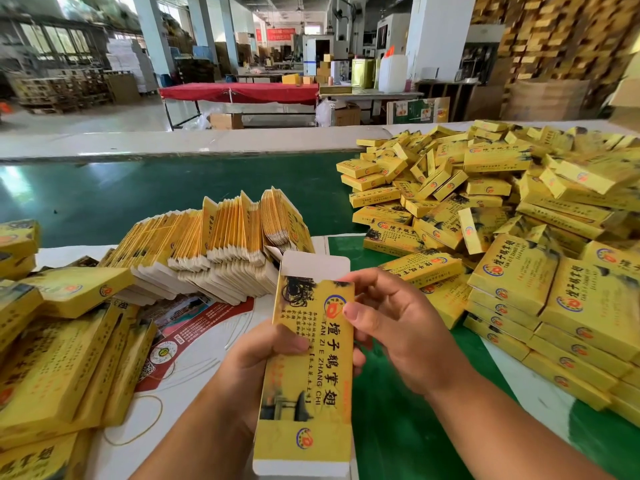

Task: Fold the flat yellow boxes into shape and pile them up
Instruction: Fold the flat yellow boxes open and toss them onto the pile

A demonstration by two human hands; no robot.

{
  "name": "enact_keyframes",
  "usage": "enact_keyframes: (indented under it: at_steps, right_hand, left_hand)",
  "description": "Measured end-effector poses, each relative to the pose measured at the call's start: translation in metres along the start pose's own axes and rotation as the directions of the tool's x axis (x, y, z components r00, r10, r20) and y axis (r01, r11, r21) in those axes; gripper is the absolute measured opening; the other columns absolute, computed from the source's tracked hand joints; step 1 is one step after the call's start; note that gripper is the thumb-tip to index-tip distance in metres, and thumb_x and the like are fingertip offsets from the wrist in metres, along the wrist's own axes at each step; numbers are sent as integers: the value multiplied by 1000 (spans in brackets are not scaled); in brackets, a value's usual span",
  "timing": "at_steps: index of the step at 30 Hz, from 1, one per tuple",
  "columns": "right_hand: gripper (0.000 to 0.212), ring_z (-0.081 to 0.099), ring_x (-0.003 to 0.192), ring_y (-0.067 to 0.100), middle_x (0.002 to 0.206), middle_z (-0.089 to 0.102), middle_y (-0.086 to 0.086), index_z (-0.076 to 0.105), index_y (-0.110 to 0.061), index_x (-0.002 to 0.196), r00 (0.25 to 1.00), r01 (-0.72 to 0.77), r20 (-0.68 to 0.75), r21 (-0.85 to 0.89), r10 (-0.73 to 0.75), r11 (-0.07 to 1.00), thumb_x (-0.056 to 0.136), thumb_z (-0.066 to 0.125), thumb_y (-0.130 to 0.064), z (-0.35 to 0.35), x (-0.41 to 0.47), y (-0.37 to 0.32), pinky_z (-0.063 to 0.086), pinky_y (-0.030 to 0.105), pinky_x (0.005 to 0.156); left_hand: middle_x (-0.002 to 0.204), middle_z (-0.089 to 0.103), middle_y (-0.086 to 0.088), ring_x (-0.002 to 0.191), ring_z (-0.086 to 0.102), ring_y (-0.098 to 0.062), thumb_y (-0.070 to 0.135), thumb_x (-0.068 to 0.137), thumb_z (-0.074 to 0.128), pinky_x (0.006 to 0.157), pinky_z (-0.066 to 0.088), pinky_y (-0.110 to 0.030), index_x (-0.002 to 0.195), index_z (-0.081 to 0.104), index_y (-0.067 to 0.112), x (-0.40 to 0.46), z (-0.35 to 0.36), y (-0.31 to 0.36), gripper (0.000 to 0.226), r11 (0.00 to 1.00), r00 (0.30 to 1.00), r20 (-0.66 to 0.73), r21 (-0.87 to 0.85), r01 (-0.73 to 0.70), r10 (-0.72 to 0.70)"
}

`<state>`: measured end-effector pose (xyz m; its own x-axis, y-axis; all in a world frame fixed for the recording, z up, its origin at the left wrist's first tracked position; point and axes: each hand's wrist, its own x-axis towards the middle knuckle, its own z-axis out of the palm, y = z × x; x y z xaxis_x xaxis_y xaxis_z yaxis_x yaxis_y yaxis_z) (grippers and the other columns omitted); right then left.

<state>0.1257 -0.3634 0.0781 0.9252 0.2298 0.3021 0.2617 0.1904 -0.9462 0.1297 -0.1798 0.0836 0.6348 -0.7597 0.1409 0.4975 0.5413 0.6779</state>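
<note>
two hands on one yellow box [310, 355], held upright over the green table [398, 410]. left hand [256, 358] grips its lower left edge, thumb across the front; right hand [391, 323] pinches the upper right edge, thumb on the print. the white top flap [313, 265] stands open and untucked. the risk: squeeze too hard and the sleeve creases or collapses flat, or the flap bends crooked. the flat stack [214, 244] leans just behind, the folded pile [502, 237] lies to the right; a careless elbow could topple either.

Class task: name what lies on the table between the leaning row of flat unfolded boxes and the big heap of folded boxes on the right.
Head view: bare green table surface between flat boxes and heap.
</note>
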Motion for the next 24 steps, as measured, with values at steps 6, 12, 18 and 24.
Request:
enact_keyframes:
  at_steps: [6,12,18,24]
  right_hand:
    - [20,60,53,10,66,64,6,56,-20,78,995,99,19,-133,-97,986,94,61,-31,-1,-3,-2,46,18,48]
    - [29,52,64,43,69,58,20,61,-17,74,979,131,-102,-354,-178,926,94,56,-37,-7,2,-3,46,59,57]
    - [28,56,60,35,64,61,8,61,-26,69,983,91,-118,-364,-142,927,93,56,-38,-7,4,-4,48,48,54]
    - [30,51,56,30,60,55,8,57,-20,68,977,109,-127,-398,-172,911,95,54,-33,-8,2,-4,41,34,51]
  left_hand:
    - [108,68,-24,95,68,-36,17,72,72,85,55,-45,117,64,0,2,-6,-1,49,991,996,-38,103,88,-85]
    - [99,72,-22,83,72,-39,15,79,78,63,59,-41,119,54,21,4,0,-2,47,774,833,-359,621,-123,421]
    - [101,72,-19,88,72,-38,11,76,74,67,60,-43,113,57,25,4,1,0,43,649,840,-238,743,-166,488]
    - [97,73,-19,90,71,-38,14,73,77,72,60,-45,105,62,22,3,-1,1,36,635,848,-222,755,-163,482]
